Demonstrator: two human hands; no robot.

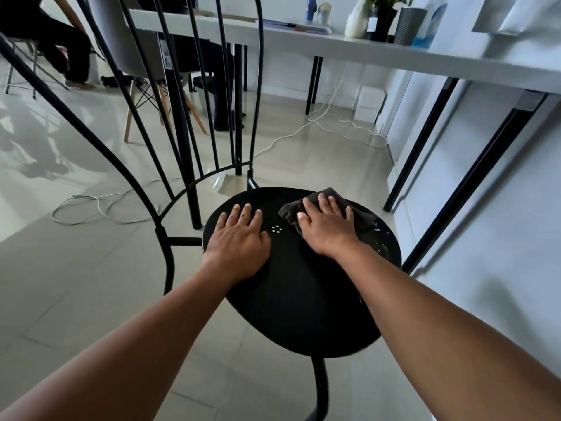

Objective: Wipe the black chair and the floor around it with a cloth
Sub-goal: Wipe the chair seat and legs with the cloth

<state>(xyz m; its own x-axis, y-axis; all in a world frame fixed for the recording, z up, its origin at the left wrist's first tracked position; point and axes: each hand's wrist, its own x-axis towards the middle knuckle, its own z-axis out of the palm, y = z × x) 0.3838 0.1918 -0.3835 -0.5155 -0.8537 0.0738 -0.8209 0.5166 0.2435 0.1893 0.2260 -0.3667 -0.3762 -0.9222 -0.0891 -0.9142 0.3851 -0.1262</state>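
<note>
The black chair [300, 296] stands in front of me, its round seat in the middle of the view and its thin metal back bars rising to the upper left. My left hand [239, 238] lies flat on the seat's left side, fingers spread, holding nothing. My right hand [329, 227] presses flat on a dark cloth [291, 211] at the seat's far right part. Wet streaks shine on the seat's right edge. Pale floor tiles [91, 287] surround the chair.
A white desk [425, 53] with black legs runs along the right wall, close to the seat, carrying a plant pot, bottles and papers. White cables [100, 205] lie on the floor left and behind. A wooden-legged chair and seated people are at the back left.
</note>
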